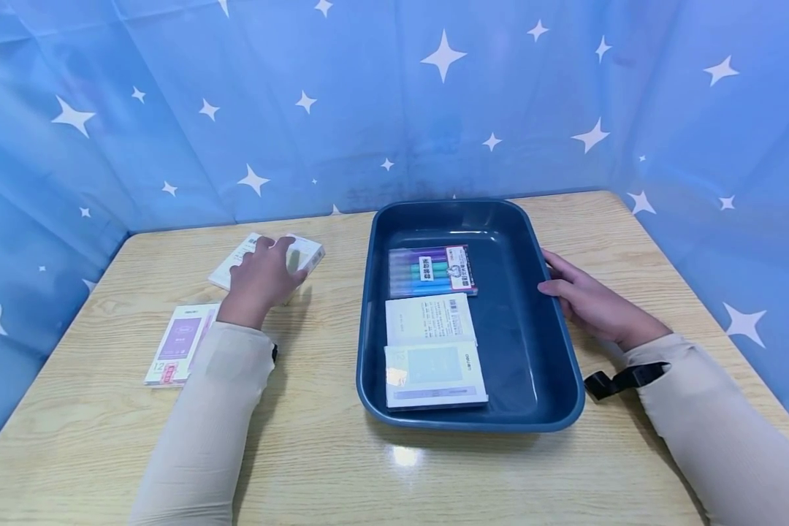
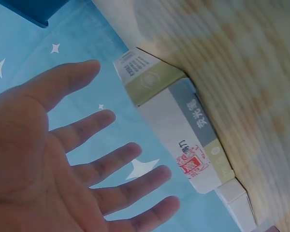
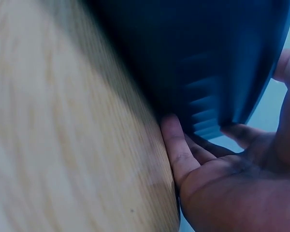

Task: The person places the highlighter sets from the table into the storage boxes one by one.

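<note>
My left hand [image 1: 261,279] hovers over white boxes at the back left, its fingers spread and apart from them. In the left wrist view the nearer box [image 2: 176,128] has gold and grey bands and a red stamp; another white box [image 2: 236,200] lies beyond it. From the head view, parts of a white box [image 1: 310,252] and a second white box [image 1: 233,269] show around the hand. My right hand [image 1: 588,298] grips the right side of a dark blue tray [image 1: 539,343], thumb over the rim and fingers against the outer wall.
Inside the tray, on its left side, lie a clear pack of coloured pens [image 1: 427,272], a cream-white box [image 1: 427,319] and another white box [image 1: 436,374]. A white and purple package [image 1: 180,340] rests beside the left forearm. A blue star-patterned curtain [image 1: 394,102] borders the wooden table [image 1: 315,453].
</note>
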Motion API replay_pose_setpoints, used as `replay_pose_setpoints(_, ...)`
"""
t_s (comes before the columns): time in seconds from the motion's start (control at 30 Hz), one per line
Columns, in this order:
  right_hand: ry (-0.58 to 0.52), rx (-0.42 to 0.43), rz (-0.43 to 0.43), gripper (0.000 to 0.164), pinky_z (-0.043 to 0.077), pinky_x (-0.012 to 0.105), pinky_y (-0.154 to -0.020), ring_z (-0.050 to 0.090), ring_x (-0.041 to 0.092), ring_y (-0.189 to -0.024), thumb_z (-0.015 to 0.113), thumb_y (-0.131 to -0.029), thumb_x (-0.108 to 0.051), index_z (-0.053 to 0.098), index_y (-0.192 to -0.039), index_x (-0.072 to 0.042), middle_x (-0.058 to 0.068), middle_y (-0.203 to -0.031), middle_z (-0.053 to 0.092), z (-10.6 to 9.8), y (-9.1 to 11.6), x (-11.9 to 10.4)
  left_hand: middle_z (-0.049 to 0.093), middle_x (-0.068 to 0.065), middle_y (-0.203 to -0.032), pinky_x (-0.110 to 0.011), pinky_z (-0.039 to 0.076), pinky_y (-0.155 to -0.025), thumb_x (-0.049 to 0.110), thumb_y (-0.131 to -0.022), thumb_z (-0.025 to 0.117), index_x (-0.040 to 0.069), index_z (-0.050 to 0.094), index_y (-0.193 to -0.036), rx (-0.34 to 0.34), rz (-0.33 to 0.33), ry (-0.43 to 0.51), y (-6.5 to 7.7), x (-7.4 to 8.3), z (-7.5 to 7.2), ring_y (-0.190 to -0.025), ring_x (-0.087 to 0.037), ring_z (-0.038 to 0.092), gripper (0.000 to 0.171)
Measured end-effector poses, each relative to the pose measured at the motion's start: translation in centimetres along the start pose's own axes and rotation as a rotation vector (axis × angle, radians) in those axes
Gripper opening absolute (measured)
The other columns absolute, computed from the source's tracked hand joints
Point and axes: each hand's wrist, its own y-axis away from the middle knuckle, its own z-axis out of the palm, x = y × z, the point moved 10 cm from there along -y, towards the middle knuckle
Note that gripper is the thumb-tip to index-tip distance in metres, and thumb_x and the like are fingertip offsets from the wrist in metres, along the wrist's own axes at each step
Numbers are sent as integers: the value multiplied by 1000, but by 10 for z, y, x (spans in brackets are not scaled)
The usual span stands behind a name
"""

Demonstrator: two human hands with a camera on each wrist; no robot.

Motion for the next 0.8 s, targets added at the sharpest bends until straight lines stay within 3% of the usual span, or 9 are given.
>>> replay_pose_setpoints(0.1, 0, 0, 8, 69, 43, 25, -62, 45, 14, -57, 43, -107, -27, 2, -162, -24, -11, -85, 52, 0, 0, 0, 31, -29, -153, -71, 37, -97, 39, -97, 59, 14, 32, -156, -7, -6, -8, -1, -2, 1, -127, -57, 44, 69)
replay_pose_setpoints(0.2, 4, -2, 15, 68, 48, 19, -74, 57, 6, -73, 42, -107, -29, 2, -162, -26, -8, -115, 54, -1, 0, 0, 30, -30, -153, -71, 38, -97, 38, -97, 59, 13, 31, -156, -10, -4, -11, -2, -2, 1, -126, -58, 45, 69)
replay_pose_setpoints(0.3, 7, -5, 20, 68, 49, 20, -86, 61, 5, -89, 42, -108, -30, 1, -162, -27, 0, -143, 41, -1, 0, 1, 29, -30, -153, -71, 38, -97, 37, -97, 60, 13, 31, -156, -17, -5, -11, -2, -3, 2, -124, -58, 46, 70)
replay_pose_setpoints(0.4, 6, -4, 24, 68, 50, 21, -85, 60, 8, -84, 42, -107, -30, 1, -162, -28, 8, -147, 38, -2, 0, 2, 29, -31, -154, -72, 38, -98, 36, -97, 60, 12, 30, -157, -27, -10, -8, -2, -5, 3, -124, -58, 47, 71)
replay_pose_setpoints(0.6, 8, 0, 25, 68, 49, 22, -81, 55, 9, -74, 42, -107, -30, 2, -162, -28, -1, -137, 43, -2, 0, 3, 28, -31, -154, -72, 37, -97, 37, -96, 60, 12, 30, -157, -36, -15, -5, -3, -6, 5, -125, -58, 46, 72)
replay_pose_setpoints(0.8, 7, -5, 20, 68, 50, 20, -85, 59, 8, -86, 41, -108, -30, 1, -162, -27, 5, -146, 38, -2, 0, 2, 29, -32, -153, -73, 38, -97, 38, -96, 61, 12, 30, -157, -41, -19, -20, -4, -8, 8, -123, -58, 47, 73)
